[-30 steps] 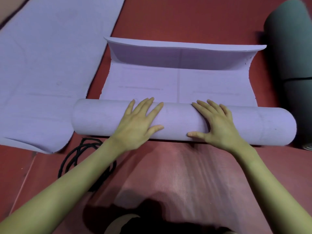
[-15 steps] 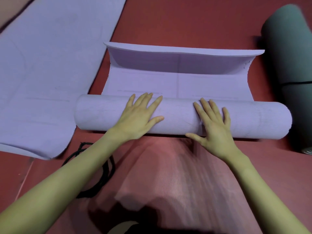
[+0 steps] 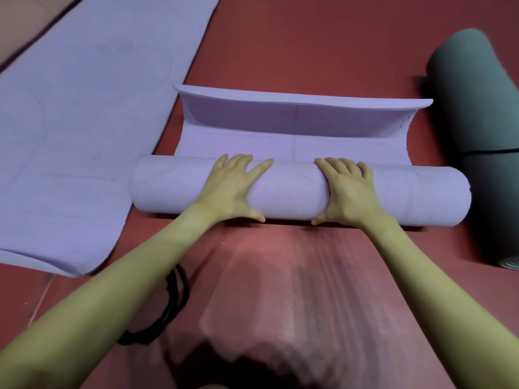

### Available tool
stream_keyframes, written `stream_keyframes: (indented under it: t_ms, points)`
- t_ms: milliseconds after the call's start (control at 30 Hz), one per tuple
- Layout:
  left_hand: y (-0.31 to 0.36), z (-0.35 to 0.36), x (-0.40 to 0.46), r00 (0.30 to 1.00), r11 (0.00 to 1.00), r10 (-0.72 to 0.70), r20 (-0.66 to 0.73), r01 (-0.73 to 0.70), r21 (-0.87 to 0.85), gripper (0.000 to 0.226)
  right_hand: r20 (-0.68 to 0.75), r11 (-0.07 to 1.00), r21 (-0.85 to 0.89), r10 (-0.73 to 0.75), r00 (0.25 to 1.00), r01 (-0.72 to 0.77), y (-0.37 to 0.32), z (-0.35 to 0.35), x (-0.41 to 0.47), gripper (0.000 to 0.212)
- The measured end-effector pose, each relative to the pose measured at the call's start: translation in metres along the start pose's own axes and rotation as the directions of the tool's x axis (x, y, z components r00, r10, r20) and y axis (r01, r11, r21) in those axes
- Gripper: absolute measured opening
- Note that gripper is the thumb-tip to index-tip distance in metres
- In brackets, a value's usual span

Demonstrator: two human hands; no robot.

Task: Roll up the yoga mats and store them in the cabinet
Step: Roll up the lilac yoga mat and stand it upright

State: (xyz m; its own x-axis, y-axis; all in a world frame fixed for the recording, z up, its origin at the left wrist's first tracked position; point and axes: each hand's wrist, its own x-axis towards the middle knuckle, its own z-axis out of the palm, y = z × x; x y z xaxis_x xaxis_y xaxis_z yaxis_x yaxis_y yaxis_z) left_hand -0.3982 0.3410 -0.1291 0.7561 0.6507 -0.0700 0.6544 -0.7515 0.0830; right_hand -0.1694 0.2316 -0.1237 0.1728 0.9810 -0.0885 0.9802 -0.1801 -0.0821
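Three mats show on the red floor [image 3: 323, 46], taken here from left to right. Farthest left, a lilac mat [image 3: 84, 136] lies unrolled and flat, running off the top and left of the view, its near corner slightly lifted. Below its near edge, a black cord [image 3: 175, 301] lies coiled on the floor, partly hidden under the left forearm.

In the middle lies the lilac yoga mat [image 3: 295, 189] being worked on, most of it wound into a thick roll lying crosswise. A short unrolled stretch remains flat on the floor beyond the roll, and its far end [image 3: 303, 108] curls upward.

The left hand [image 3: 233, 189] rests on top of the roll, left of its middle, palm down; its grip is spread, fingers straight and fanned over the far side, thumb reaching down the near side. Just beside it, the right hand [image 3: 348, 192] lies the same way right of the middle, palm flat on the roll, fingers slightly bent over the crest, thumb pointing down toward the floor. Neither hand closes round the roll; both press on it.

Farthest right, a dark green mat [image 3: 483, 122] lies already rolled, lengthwise, with a thin dark band round it, near the right end of the lilac roll.
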Motion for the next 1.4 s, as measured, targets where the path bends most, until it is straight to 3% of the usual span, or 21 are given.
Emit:
stream_keyframes:
  t_ms: [400,600,700,800,867,1000,1200,1400]
  points:
    - [0.02,-0.004,-0.042,0.997,0.999,0.021,-0.071,-0.019,0.027,0.115,-0.059,1.0,-0.022,-0.018,0.998,0.017,-0.009,0.005,-0.048,0.121]
    - [0.029,0.006,-0.076,0.989,0.997,0.076,-0.125,-0.071,0.04,0.118,0.047,0.999,-0.003,-0.038,0.998,0.038,-0.013,0.0,-0.09,0.122]
    - [0.029,0.005,-0.081,0.994,0.996,0.089,-0.069,-0.091,-0.019,0.118,0.174,0.998,0.031,-0.053,0.983,0.048,-0.014,-0.009,-0.091,0.121]
    - [0.031,0.003,-0.085,0.997,0.986,0.071,-0.018,-0.073,-0.149,0.114,0.277,0.995,0.095,-0.033,0.96,0.007,-0.011,-0.018,-0.077,0.129]
    - [0.033,0.006,-0.088,0.991,0.987,0.119,-0.066,-0.125,-0.102,0.107,0.302,0.992,0.13,-0.039,0.953,0.0,-0.008,-0.023,-0.068,0.135]
    - [0.03,0.014,-0.083,0.987,0.988,0.153,-0.044,-0.153,-0.018,0.11,0.216,0.981,0.195,-0.028,0.976,-0.015,-0.006,-0.023,-0.073,0.122]
    - [0.021,-0.005,-0.049,0.992,0.985,0.122,0.042,-0.115,-0.128,0.112,-0.127,0.983,0.167,-0.05,0.991,0.071,-0.024,0.003,-0.098,0.053]
    - [0.028,0.005,-0.057,0.993,0.99,0.105,-0.058,-0.11,-0.089,0.092,-0.046,0.989,0.15,0.001,0.999,0.006,-0.027,0.006,-0.074,0.069]
